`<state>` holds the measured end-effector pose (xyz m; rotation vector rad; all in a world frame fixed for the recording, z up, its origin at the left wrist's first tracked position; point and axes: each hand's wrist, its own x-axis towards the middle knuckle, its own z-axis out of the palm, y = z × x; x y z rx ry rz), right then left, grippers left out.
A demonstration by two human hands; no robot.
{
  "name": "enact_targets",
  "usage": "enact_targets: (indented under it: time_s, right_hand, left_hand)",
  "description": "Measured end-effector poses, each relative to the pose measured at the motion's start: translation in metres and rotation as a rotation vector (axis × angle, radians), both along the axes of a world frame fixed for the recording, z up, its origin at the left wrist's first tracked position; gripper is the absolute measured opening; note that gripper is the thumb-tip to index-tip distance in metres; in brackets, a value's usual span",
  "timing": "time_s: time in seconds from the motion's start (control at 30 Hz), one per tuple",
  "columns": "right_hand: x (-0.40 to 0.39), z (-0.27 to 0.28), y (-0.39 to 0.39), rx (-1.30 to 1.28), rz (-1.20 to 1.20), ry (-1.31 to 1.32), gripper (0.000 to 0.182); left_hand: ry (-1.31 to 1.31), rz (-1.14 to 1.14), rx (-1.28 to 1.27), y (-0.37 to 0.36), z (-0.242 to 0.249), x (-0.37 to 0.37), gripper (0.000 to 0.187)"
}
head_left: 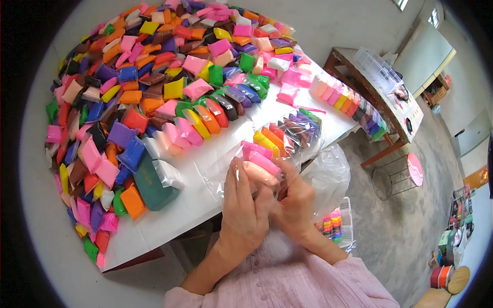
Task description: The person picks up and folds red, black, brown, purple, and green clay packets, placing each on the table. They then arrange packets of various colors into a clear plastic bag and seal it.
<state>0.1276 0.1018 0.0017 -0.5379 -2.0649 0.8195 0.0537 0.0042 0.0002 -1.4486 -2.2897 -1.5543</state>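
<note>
Along the near edge of the table [197, 197], a clear bag [295, 134] filled with a row of coloured packets is held up between both hands, its far end slanting toward the right corner. The left hand [244, 218] lays its fingers nearly straight against one side, thumb across the front by the peach packet [259, 173]; the right hand [296, 201] is curled against the other side, apparently pinching the film, though its fingertips are partly hidden. If the two sides are pressed unevenly, the peach packet and the pink packets [263, 162] next to it could buckle out of line or pop from the near end; with the table edge so close, they might drop to the floor [380, 231]. Pulling hard on such thin plastic could split it. Swinging the bag leftward might also knock the loose row [207, 120] into the big pile [129, 97].
</note>
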Motion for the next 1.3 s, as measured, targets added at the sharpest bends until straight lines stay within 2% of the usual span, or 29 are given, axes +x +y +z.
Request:
enact_targets:
  time_s: [0.13,0.27,0.43,0.57,0.67,0.83,0.93,1.03,1.17,1.3]
  right_hand:
    - [-0.007,-0.006,0.000,0.106,0.018,0.042,0.055]
    - [-0.010,-0.001,-0.003,0.190,-0.006,0.008,0.059]
    - [-0.019,-0.010,-0.004,0.095,-0.042,0.099,0.056]
    - [-0.026,-0.022,-0.005,0.016,-0.011,0.205,0.047]
    - [-0.018,-0.015,-0.002,0.140,-0.083,0.046,0.041]
    - [-0.026,-0.015,0.001,0.240,-0.070,0.034,0.036]
    - [-0.025,-0.018,0.001,0.260,-0.057,0.032,0.037]
    - [-0.022,-0.023,0.003,0.260,-0.012,0.025,0.041]
    - [-0.023,-0.037,0.007,0.288,-0.018,0.014,0.048]
    - [-0.009,-0.027,0.011,0.238,0.074,-0.010,0.042]
  left_hand:
    - [0.062,-0.005,0.019,-0.008,-0.004,0.007,0.074]
    - [0.179,0.112,-0.006,-0.011,-0.013,0.010,0.074]
    - [0.072,0.047,0.049,-0.014,-0.021,0.011,0.070]
    - [0.136,0.083,0.068,-0.007,-0.024,0.003,0.066]
    - [0.176,0.100,0.069,-0.004,-0.026,0.000,0.064]
    - [0.181,0.124,0.041,-0.002,-0.021,-0.001,0.064]
    - [0.006,0.156,0.122,0.000,-0.015,0.003,0.064]
    - [0.120,0.190,0.043,0.002,-0.020,-0.001,0.064]
    - [0.283,0.247,0.067,0.010,-0.024,-0.006,0.059]
    - [0.298,0.243,0.070,0.011,-0.027,-0.004,0.062]
